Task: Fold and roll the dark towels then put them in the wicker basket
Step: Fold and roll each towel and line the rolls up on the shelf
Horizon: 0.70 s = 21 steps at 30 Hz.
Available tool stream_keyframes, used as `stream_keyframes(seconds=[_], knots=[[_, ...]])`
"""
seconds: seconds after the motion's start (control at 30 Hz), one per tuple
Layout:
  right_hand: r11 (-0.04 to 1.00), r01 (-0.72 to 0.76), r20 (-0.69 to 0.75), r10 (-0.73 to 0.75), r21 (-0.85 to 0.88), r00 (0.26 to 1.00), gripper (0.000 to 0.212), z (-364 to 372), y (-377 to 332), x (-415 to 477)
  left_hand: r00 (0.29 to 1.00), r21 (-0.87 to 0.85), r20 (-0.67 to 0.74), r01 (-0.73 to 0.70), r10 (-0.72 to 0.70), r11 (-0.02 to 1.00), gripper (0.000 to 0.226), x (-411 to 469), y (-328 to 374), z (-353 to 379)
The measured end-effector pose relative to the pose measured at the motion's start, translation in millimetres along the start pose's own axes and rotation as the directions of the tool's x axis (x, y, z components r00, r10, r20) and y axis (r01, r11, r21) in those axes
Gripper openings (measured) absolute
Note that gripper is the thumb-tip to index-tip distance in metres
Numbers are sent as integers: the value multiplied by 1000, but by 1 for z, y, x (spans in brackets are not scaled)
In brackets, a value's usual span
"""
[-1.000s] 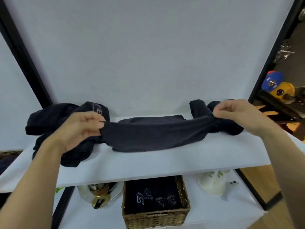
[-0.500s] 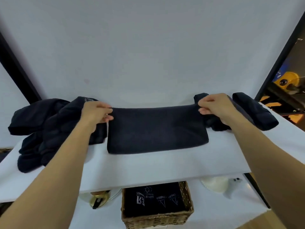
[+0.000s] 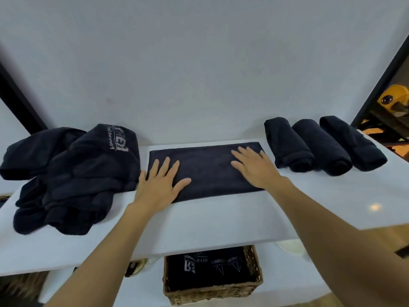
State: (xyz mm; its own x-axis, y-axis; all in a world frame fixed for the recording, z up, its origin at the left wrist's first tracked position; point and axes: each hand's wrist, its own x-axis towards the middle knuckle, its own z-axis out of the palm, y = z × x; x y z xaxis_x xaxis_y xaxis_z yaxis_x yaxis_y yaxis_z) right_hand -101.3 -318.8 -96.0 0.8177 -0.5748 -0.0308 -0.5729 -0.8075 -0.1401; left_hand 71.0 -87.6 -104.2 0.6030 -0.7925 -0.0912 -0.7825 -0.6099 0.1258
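Head camera: a folded towel lies flat across the middle of the white shelf, its long side facing the person. The left hand rests palm down on the towel's left end, fingers straight and spread, thumb out over the cloth. The right hand rests flat on the right end, fingers straight and slightly apart. A heap of loose dark towels sits just left of it, and three rolled towels lie side by side on the right. Under the shelf stands the wicker basket, with dark printed towels inside
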Motion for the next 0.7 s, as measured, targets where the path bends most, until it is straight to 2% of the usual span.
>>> stream_keyframes(seconds=[0.07,0.1,0.17,0.2,0.27,0.33,0.37,0.43,0.47,0.53,0.57,0.6,0.7], knots=[[1000,6,-64,-6,5,998,53,-2,4,-7,995,-21,51,-82,83,996,95,-18,-11,0],[997,65,-127,-60,38,990,55,-2,4,-14,990,-3,39,-137,137,991,95,-27,-17,0],[971,223,-159,-207,88,965,60,-1,2,-37,958,142,-118,-245,262,959,70,-37,-31,1],[958,282,-152,-271,50,950,60,1,2,-49,912,254,-238,-274,335,928,55,-36,-36,0],[941,327,-206,-338,-88,918,53,5,2,-60,806,416,-408,-254,429,873,42,-26,-45,-3],[947,284,-208,-312,-151,927,38,2,-11,-67,835,381,-451,-139,315,914,42,-17,-39,-16],[954,256,-165,-281,-155,946,35,0,-25,-72,860,289,-475,-47,186,956,44,-12,-33,-24],[960,274,-77,-278,-57,958,35,-6,-59,-83,871,-55,-459,171,-177,984,42,0,-23,-32],[955,292,-66,-289,56,955,35,-9,-73,-89,851,-291,-395,243,-347,925,40,7,-20,-34],[935,289,-160,-260,207,952,34,-17,-85,-89,804,-686,-183,308,-566,659,44,19,-17,-33],[955,227,-203,-188,193,961,33,-19,-81,-81,800,-771,-97,316,-593,553,51,24,-15,-31],[980,108,-204,-73,168,976,35,-20,-72,-71,805,-803,-52,318,-591,504,59,28,-14,-30],[971,-238,-62,239,19,969,49,-19,-42,-56,830,-816,-29,302,-557,492,69,45,-11,-27]])
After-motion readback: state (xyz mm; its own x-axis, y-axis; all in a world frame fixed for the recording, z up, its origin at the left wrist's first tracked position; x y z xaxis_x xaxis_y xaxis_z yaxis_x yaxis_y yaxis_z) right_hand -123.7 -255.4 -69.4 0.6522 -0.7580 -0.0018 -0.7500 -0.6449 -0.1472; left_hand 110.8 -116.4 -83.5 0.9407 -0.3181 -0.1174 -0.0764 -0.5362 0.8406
